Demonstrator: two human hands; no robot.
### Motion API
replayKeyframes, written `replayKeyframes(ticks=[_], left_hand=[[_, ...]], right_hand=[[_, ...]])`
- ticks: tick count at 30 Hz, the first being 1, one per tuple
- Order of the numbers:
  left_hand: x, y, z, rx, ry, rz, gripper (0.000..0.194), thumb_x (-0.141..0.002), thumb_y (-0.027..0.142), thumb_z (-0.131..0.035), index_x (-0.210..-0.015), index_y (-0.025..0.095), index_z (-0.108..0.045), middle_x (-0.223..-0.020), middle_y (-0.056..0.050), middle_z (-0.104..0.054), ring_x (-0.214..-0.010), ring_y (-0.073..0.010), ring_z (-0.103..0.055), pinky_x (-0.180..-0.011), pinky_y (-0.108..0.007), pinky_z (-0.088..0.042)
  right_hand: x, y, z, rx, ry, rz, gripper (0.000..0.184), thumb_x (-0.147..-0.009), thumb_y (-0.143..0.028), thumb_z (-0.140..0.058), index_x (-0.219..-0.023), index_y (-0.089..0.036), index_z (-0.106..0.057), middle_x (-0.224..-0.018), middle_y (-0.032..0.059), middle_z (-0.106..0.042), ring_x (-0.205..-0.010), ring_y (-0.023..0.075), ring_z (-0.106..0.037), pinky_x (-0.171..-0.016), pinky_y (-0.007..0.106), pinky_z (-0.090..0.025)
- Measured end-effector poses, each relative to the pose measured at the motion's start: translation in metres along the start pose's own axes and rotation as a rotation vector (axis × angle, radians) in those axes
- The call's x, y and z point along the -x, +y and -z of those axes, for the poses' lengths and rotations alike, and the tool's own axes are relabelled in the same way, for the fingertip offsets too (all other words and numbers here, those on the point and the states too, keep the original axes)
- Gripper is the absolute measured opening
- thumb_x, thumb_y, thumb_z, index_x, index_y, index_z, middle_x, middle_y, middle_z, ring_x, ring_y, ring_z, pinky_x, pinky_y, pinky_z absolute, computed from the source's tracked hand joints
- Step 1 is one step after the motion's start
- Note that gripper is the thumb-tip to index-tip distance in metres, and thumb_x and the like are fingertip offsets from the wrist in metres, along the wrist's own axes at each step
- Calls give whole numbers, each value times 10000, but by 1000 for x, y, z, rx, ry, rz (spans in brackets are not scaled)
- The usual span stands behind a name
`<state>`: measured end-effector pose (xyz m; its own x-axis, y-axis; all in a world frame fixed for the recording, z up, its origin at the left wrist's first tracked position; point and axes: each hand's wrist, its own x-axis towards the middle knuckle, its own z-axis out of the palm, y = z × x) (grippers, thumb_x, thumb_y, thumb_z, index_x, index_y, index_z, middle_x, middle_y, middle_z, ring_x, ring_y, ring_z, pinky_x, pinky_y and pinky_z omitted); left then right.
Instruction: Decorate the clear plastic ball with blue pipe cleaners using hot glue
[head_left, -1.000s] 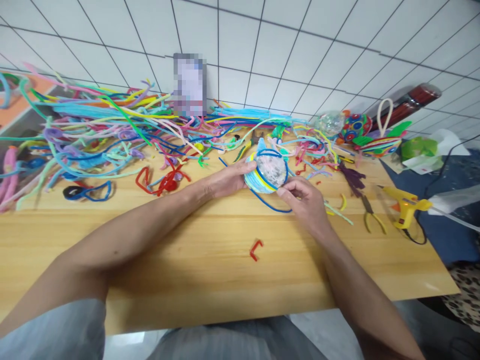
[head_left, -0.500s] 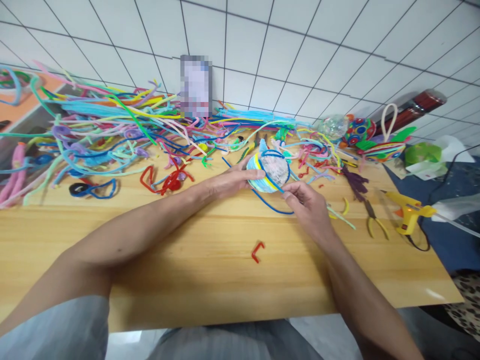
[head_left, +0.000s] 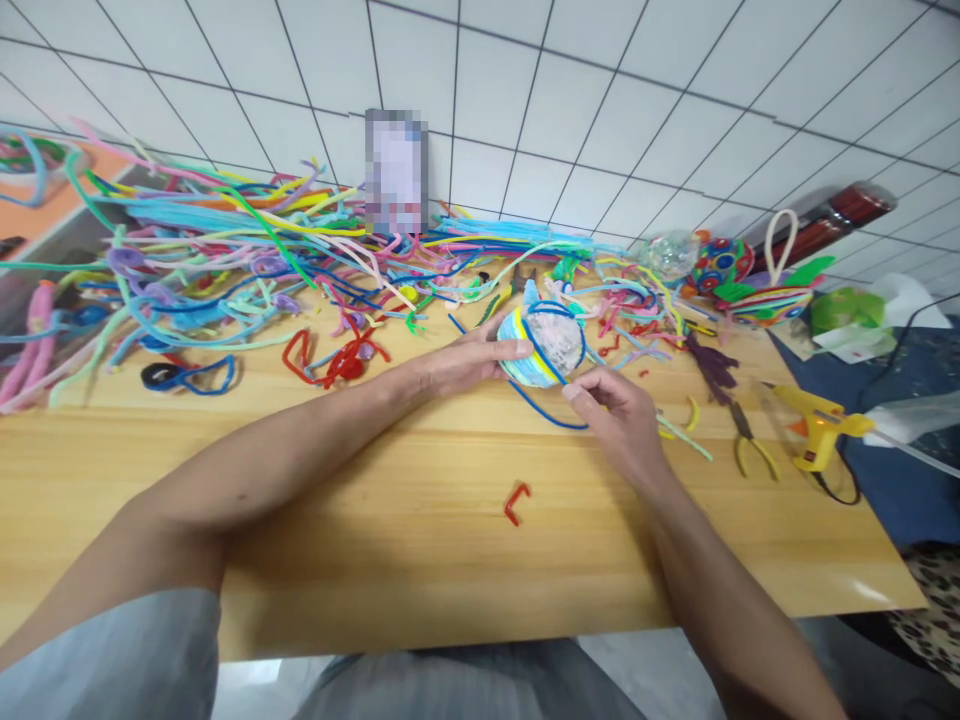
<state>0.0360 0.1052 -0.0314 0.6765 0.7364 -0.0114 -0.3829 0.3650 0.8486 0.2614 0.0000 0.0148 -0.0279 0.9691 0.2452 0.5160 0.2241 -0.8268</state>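
A ball point(head_left: 564, 342) partly wrapped in light blue and yellow pipe cleaners is held above the table by my left hand point(head_left: 487, 350), its thumb lying across the wrapped side. The ball's other side is a bare, whitish, see-through surface. A dark blue pipe cleaner point(head_left: 544, 412) loops round that bare side and hangs in a curve below the ball. My right hand point(head_left: 615, 402) pinches this blue pipe cleaner between thumb and fingertips, close to the ball's lower right. The left fingers behind the ball are hidden.
Heaps of coloured pipe cleaners point(head_left: 247, 250) line the wall. A phone point(head_left: 397, 172) leans there. To the right lie yellow-handled pliers point(head_left: 752, 445) and a yellow glue gun point(head_left: 821, 425). A bent red piece point(head_left: 515, 503) lies near the front. Decorated balls point(head_left: 720, 262) stand at the back right.
The ball and both hands appear slightly further right, as does much of the background. The left hand still holds the ball and the right hand still pinches the blue pipe cleaner.
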Motion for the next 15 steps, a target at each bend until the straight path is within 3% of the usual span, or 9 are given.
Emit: replayKeyframes(ticks=[8,15], left_hand=[[-1,0,1,35,-41,30,934,-695,551,-1076,-1492,286,-669,-1364,-134,-827,-1135,-296,-835,-1044,-449,-645],[0,-3,-6,10,12,-13,916,-697,531,-1080,-1467,238,-679,-1293,-143,-848,-1046,-278,-847,-999,-423,-657]], right_hand=[[-2,5,-1,5,-7,56,231,-922,-351,-729,-723,-238,-694,-730,-21,-647,-691,156,-570,-670,318,-421],[-4,5,-1,2,-21,71,238,-913,-342,-738,-708,-236,-680,-701,-23,-643,-668,153,-571,-649,308,-421]])
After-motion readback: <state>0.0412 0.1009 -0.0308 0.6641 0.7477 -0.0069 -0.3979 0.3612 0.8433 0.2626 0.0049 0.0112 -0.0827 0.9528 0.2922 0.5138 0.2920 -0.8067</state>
